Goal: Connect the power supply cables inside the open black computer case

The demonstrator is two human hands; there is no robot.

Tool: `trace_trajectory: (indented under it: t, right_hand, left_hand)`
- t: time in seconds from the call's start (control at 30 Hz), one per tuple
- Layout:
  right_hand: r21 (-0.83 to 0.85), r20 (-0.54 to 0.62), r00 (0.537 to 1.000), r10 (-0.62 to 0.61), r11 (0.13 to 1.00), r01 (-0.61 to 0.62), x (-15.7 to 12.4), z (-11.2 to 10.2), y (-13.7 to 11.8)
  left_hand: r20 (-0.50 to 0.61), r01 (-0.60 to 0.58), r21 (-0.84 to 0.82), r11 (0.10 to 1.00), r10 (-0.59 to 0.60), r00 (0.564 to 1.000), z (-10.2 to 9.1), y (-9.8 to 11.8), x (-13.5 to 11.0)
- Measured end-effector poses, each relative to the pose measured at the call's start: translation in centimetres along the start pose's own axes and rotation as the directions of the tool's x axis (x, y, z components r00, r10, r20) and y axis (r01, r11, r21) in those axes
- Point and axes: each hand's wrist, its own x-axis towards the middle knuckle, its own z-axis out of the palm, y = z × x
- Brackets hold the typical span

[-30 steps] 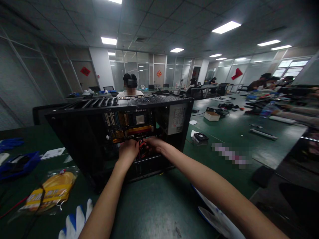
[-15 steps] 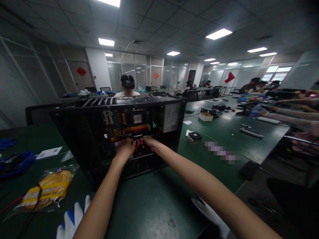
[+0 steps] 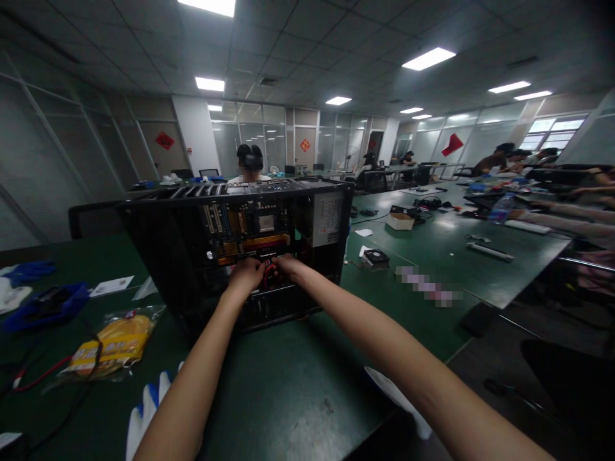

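A black computer case (image 3: 187, 198) stands in front of me with its side open. Inside it are a motherboard (image 3: 266, 224) and, at the upper right, a power supply (image 3: 327, 214). My left hand (image 3: 246, 275) reaches into the lower middle of the case, fingers closed on a red and black cable (image 3: 271, 274). From the other side my right hand (image 3: 289, 266) pinches the same cable, close to the left fingertips. Both hands are just below the board's orange and yellow slots. The cable's ends are hidden by my fingers and the dark interior.
On the left lie a yellow plastic packet (image 3: 115, 346), a blue tray (image 3: 48, 307) and a white-and-blue glove (image 3: 147, 410). To the right are a cooling fan (image 3: 375, 257), a small box (image 3: 400, 221) and a bottle (image 3: 502, 208). A person (image 3: 250, 168) sits behind the case.
My view has shifted slightly, so the case's left side and the items on the left appear farther right. Both hands stay at the cable, with little visible change in their grip.
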Motion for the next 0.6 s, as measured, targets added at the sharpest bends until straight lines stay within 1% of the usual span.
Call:
trace_trajectory:
  t: [0.3,0.43,0.6]
  right_hand:
    - [-0.045,-0.015,1.000,0.015,0.999,-0.016,-0.02,0.10,-0.37]
    - [-0.066,0.004,1.000,0.028,0.997,-0.028,0.19,0.44,-0.45]
    - [-0.134,-0.003,1.000,-0.006,0.991,0.005,0.00,0.57,-0.36]
  left_hand:
    - [-0.024,0.008,-0.001,1.000,-0.008,1.000,0.11,0.29,-0.34]
    - [-0.028,-0.008,0.007,1.000,0.008,1.000,0.01,0.30,-0.56]
    - [-0.020,-0.013,0.013,1.000,0.013,1.000,-0.10,0.36,-0.72]
